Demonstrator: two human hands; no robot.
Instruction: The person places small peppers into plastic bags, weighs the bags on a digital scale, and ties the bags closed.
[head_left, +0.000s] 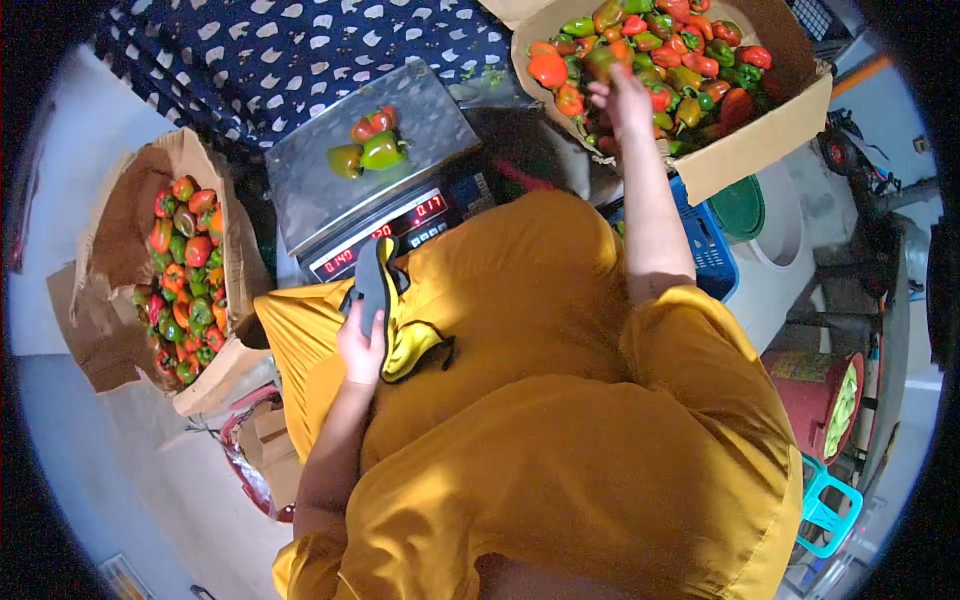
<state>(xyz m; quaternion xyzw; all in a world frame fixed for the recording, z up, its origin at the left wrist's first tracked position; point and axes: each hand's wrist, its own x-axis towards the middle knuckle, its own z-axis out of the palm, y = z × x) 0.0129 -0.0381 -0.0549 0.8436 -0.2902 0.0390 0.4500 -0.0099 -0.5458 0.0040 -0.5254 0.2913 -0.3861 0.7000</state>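
Note:
My left hand (361, 346) holds a grey and yellow padded fabric item (409, 349) with black edging against my yellow garment. My right hand (628, 103) reaches into a cardboard box (757, 161) of red and green bell peppers. At its fingertips is a blurred green and red pepper (600, 65), which it appears to grip. Before me stands a digital scale with a metal platform (307, 202) and a lit red display (382, 231). On the platform lie a red pepper (373, 125), a bright green pepper (383, 151) and a darker green pepper (344, 160).
A second cardboard box (124, 225) on the left holds many peppers. Dark blue patterned fabric (315, 52) hangs behind the scale. Below my right arm sits a blue plastic basket (711, 251), beside a green round lid (739, 210). A turquoise plastic stool (831, 506) stands at lower right.

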